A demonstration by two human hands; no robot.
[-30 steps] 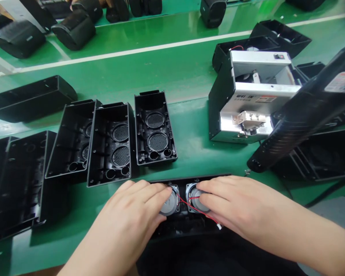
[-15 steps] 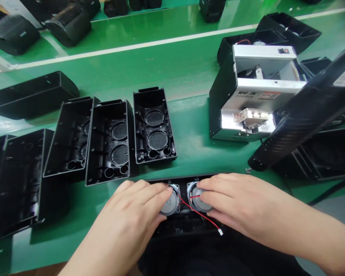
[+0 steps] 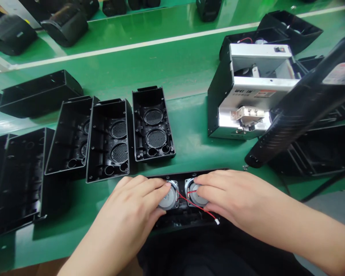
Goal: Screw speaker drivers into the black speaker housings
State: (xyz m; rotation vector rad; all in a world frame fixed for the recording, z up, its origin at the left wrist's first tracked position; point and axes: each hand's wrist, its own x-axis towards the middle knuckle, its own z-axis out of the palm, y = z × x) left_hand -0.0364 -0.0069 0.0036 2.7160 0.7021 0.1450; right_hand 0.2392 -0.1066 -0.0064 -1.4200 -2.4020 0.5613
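Observation:
A black speaker housing (image 3: 175, 220) lies at the near edge of the green bench. Two round silver speaker drivers sit side by side in it. My left hand (image 3: 132, 209) lies flat, fingertips pressing on the left driver (image 3: 168, 199). My right hand (image 3: 232, 199) lies flat too, fingers resting on the right driver (image 3: 196, 196). A red wire (image 3: 198, 207) runs from between the drivers to a small white connector (image 3: 217, 221) below my right hand. Neither hand grips anything.
Three open black housings (image 3: 153, 124) with mesh grilles stand in a row behind my hands, more black shells (image 3: 17, 180) to the left. A silver metal-cased machine (image 3: 247, 96) stands at the right. A black power tool (image 3: 301, 111) hangs over the right side.
Both hands stay on the drivers. The view has shifted slightly, so hands and housing sit a little higher in frame. The white connector has slid a bit left.

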